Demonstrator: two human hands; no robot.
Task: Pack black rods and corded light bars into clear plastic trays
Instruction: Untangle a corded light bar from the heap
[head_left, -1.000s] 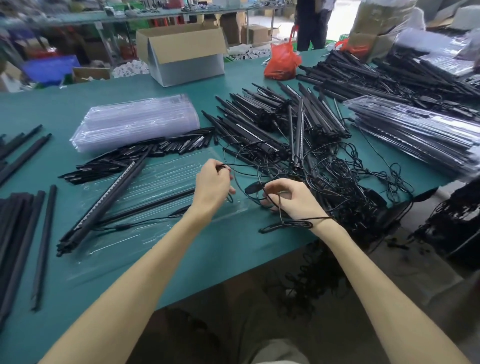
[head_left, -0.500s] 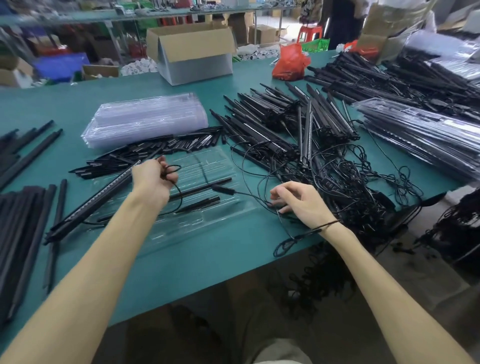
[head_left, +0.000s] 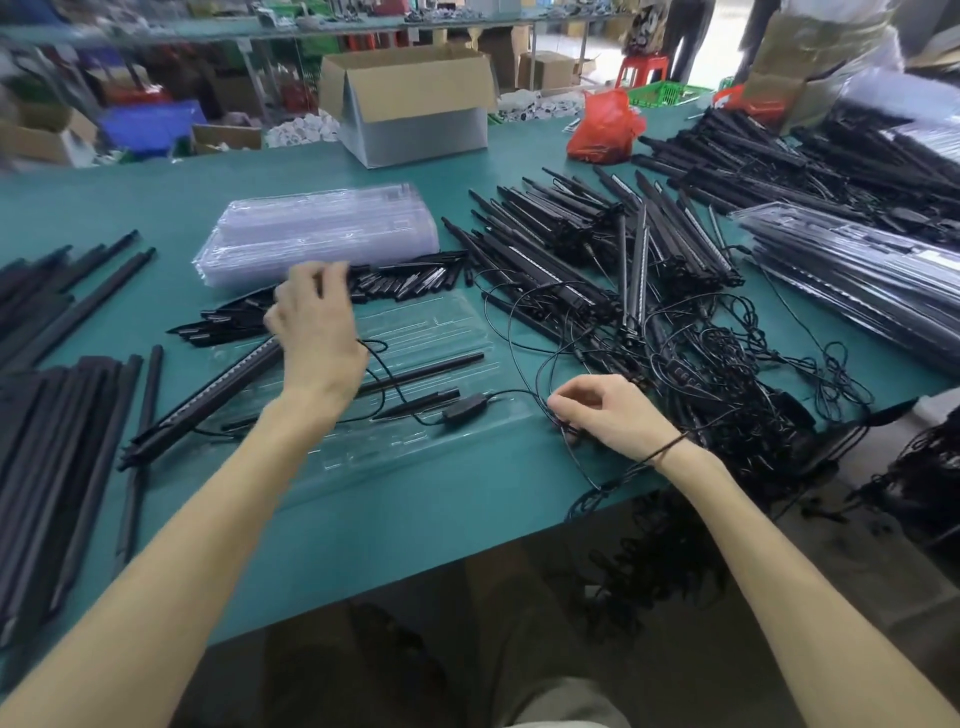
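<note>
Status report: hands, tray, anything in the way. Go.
Left hand over the short rods, blurred, grip unclear. Right hand pinches the cord. Light bar rests on the clear tray. Tangled cords crowd the tray's right end.

Landmark: open tray (head_left: 431, 332), on the table (head_left: 363, 530);
In it: a rod (head_left: 431, 370); a cord (head_left: 464, 411) on its front part;
Across its left end: light bar (head_left: 208, 395);
Behind it: short rods (head_left: 395, 283), then tray stack (head_left: 322, 234);
Left of it: long rods (head_left: 57, 441);
Right of it: corded light bars (head_left: 597, 270), then packed trays (head_left: 857, 280)
</note>
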